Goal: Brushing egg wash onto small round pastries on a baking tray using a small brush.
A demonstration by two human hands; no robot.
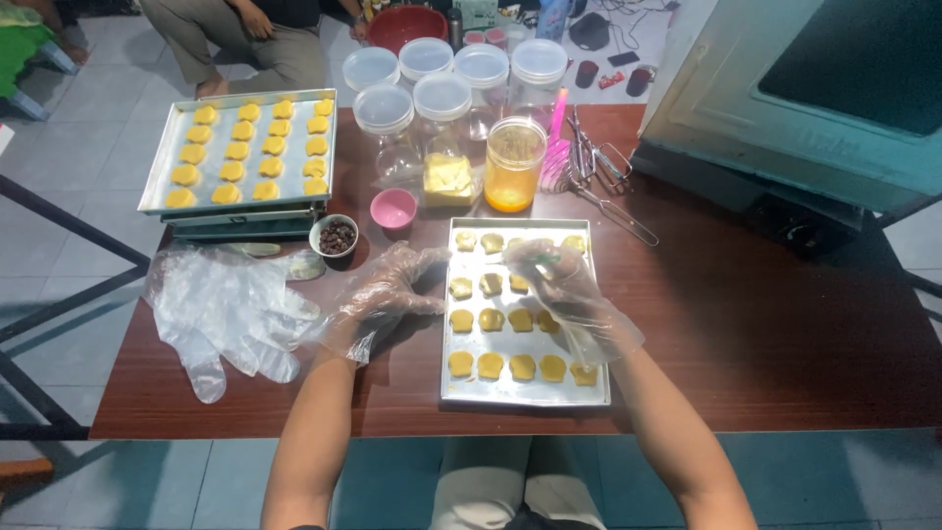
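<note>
Already, the stacked tray point(157, 186) at the table's point(765, 344) far left is fully lined with yellow dough pieces point(250, 147). The gloved left hand point(385, 294), grip loosely curled and holding nothing, rests at the near tray's point(520, 395) left rim. The right hand point(561, 285) pinches a thin green tool over its cookies point(491, 319); bare patches there suggest the work is partly done.
</note>
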